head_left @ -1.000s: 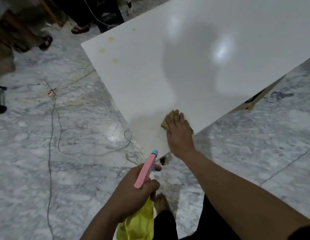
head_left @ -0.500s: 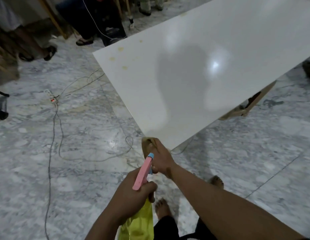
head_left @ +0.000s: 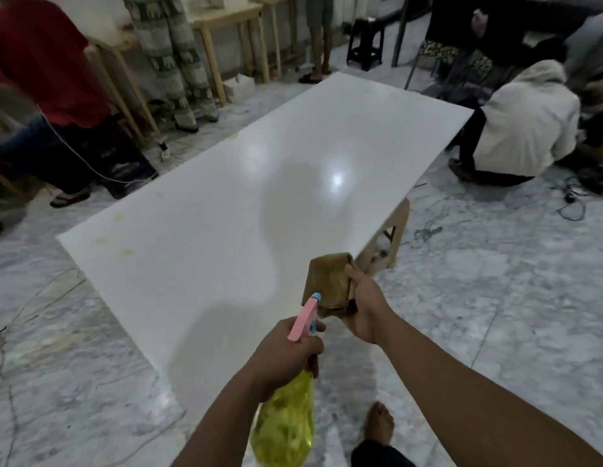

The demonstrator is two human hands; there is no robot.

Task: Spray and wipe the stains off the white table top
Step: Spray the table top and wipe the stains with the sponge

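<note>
The white table top [head_left: 226,203] stretches away from me across the middle of the view. Faint yellowish stains [head_left: 119,244] mark it near the left corner. My left hand [head_left: 286,358] grips a spray bottle [head_left: 286,423] with a yellow body and a pink trigger head, held upright in front of the near edge. My right hand [head_left: 367,308] holds a folded brown cloth [head_left: 327,281] lifted above the table's near right corner.
Marble floor surrounds the table, with cables [head_left: 91,170] on the left. A plastic stool [head_left: 387,237] supports the table at right. People stand at back left [head_left: 50,79], and one crouches at right [head_left: 522,129]. Wooden tables [head_left: 226,38] line the back. My bare foot [head_left: 379,423] is below.
My right hand lifted the cloth off the table's near corner and now holds it in the air. My view rose, showing the whole table and the people around it.
</note>
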